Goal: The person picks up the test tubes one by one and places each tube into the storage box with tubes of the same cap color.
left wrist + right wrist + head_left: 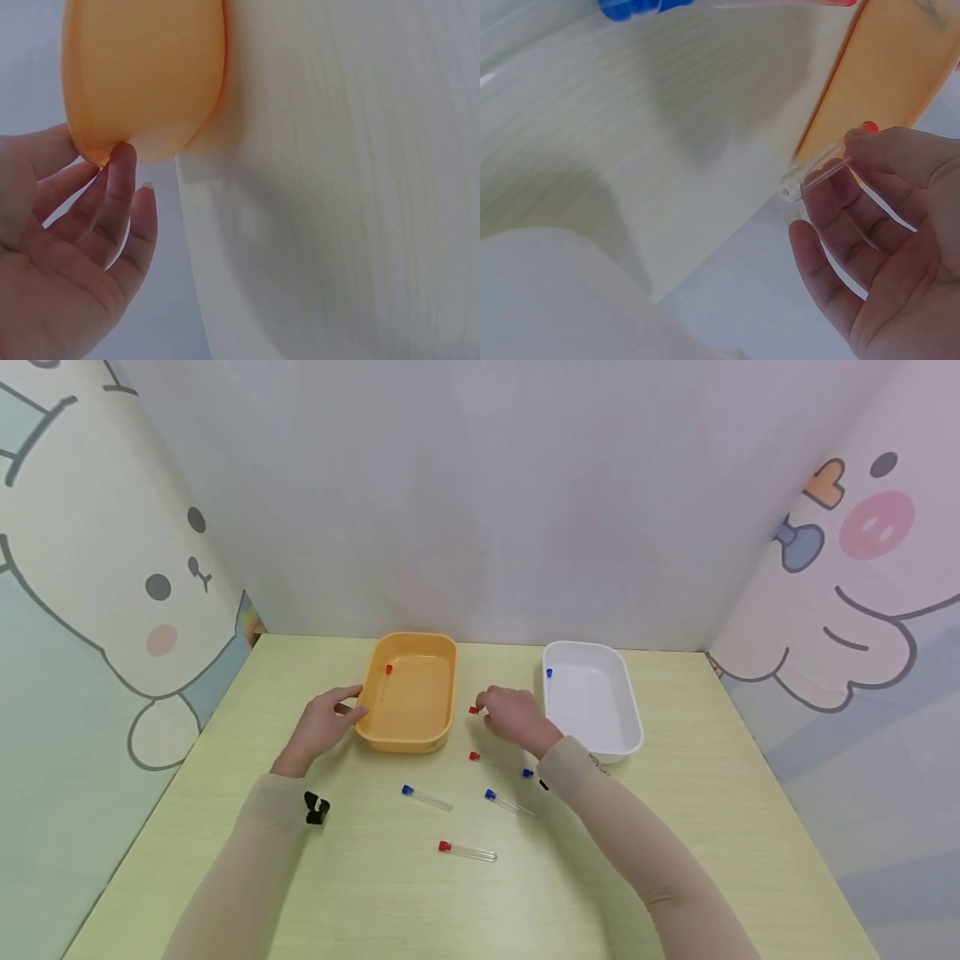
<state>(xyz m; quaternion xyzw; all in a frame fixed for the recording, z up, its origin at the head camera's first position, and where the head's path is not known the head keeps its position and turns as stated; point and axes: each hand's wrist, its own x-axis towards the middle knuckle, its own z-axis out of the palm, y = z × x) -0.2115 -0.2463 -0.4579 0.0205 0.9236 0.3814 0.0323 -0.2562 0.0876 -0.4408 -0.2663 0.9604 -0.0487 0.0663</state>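
Observation:
My left hand (pixel 321 725) is at the left edge of the orange tray (pixel 407 747), pinching its rim between thumb and fingers, as the left wrist view shows. My right hand (pixel 517 717), between the two trays, pinches a clear test tube (pixel 823 166) with a red cap (pixel 473 710). Inside the orange tray lies another red-capped test tube (pixel 386 685). A blue-capped test tube (pixel 549 675) lies in the white tray (pixel 633 727), right of my right hand.
Several test tubes lie loose on the table: a red-capped tube (pixel 476 757), another red-capped tube (pixel 468 852), a blue-capped tube (pixel 427 797), a second blue-capped tube (pixel 510 802), and a blue cap (pixel 528 773) partly behind the right sleeve. A pale wall (pixel 480 510) stands behind.

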